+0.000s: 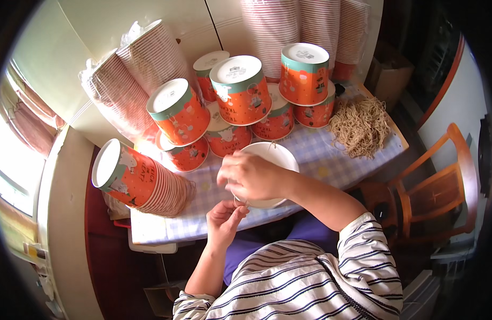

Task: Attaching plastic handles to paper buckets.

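Head view, as seen by one standing in the room: two bare hands at work on an open, white-lined paper bucket (282, 156). The left hand (222, 221) is nearly closed, thumb and forefinger drawn together at the rim nearest it; what they pinch is too small to make out. The right hand (252, 173) arches over the mouth, fingers curled downward, partly covering the opening; I cannot tell what its fingertips grip. The bucket lies beneath the right hand and just beyond the left, its smooth interior facing up, a short tan cord (274, 144) showing at the rim farthest from the hands. Well to the right of both hands lies a tangled heap of tan cords (362, 127).
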Demonstrator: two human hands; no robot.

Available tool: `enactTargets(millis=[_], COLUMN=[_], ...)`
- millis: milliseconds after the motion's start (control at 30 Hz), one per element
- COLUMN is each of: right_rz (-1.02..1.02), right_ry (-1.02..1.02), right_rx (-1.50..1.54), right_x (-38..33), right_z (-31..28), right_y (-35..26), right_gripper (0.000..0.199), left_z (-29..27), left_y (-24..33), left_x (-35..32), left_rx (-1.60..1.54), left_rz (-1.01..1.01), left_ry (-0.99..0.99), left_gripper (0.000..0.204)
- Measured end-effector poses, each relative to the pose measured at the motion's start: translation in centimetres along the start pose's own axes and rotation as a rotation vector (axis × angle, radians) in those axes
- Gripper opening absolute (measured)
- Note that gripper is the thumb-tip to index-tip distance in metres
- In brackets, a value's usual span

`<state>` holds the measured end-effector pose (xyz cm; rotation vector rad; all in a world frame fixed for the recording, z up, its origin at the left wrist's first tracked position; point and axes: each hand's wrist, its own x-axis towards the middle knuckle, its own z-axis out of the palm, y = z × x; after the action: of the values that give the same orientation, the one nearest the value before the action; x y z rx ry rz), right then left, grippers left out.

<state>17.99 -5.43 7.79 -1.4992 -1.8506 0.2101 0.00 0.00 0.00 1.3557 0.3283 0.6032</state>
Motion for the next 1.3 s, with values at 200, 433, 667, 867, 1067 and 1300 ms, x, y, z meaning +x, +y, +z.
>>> enactTargets(millis=[200,433,667,867,1067,1300], right_rz=[-0.031,0.006,-0.070,-0.061,0.071,0.186], right_ry=[0.100,-0.010,0.024,0.072,0.182,0.363], right_rx=[-0.064,0.049,-0.022,-0.266,-0.404,-0.344], right_x=[-3.5,-5.4,-4.7,-5.5,-8.3,-11.3], right_z=[-1.3,0.7,1.5,1.7,3.6,6.8], right_y=[0.3,0.7,0.6,-1.0,-4.7,-5.0], right_gripper=[0.008,0.014,0.014,0.012,0.018,0.021], left_z=[-0.2,-0.5,-0.4,-0.4,0.6,0.9], left_y=[-0.6,-0.9,-0.6,-0.5,-0.2,-2.4], left_x=[-0.6,-0.4,-0.2,-0.4,-1.3,-2.9], left_rx=[-0.177,-0.200,-0.204,-0.093,0.687,0.095], left_rz=[-0.055,-0.039,-0.036,-0.033,0.357,0.044], left_ry=[0.058,0.028,0.028,0.050,0.196,0.134], left_gripper=[0.012,0.010,0.009,0.013,0.014,0.009])
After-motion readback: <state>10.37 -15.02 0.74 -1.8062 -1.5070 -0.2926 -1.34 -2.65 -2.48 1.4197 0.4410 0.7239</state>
